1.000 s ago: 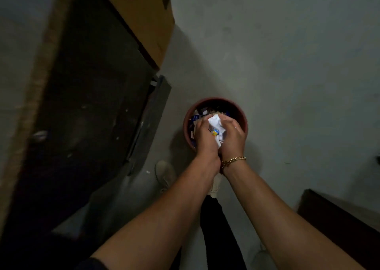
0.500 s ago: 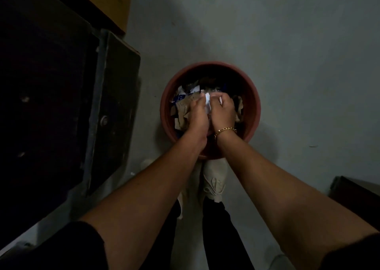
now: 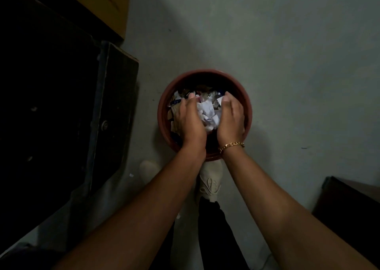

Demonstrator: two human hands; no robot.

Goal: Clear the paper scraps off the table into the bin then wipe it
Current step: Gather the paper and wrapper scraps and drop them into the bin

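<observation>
Seen from above. A grey concrete floor fills the field from 12 to 4 o'clock. A large black piece of furniture occupies 7 to 11 o'clock; it is so dark that only a few pale specks and a round metal fitting on its edge panel can be made out. A tan flat board is cut off at 11 o'clock, and a dark brown furniture corner is cut off at 4 o'clock.

At centre stands the round reddish-brown bin, its near rim hidden behind the wrists. Two bare forearms enter from 6 o'clock. Inside the bin, the left hand at 9 o'clock and the right hand at 3 o'clock flank a crumpled white paper wad, palms facing each other, fingers loosely extended rather than closed round it. Whether the palms press the wad cannot be told. It lies on mixed printed paper scraps, partly covered by both hands.

Below the bin, a beige laced shoe touches its base; a second beige shoe toe shows at 7 o'clock. A gold chain bracelet circles the right wrist. One small white scrap lies on the floor.
</observation>
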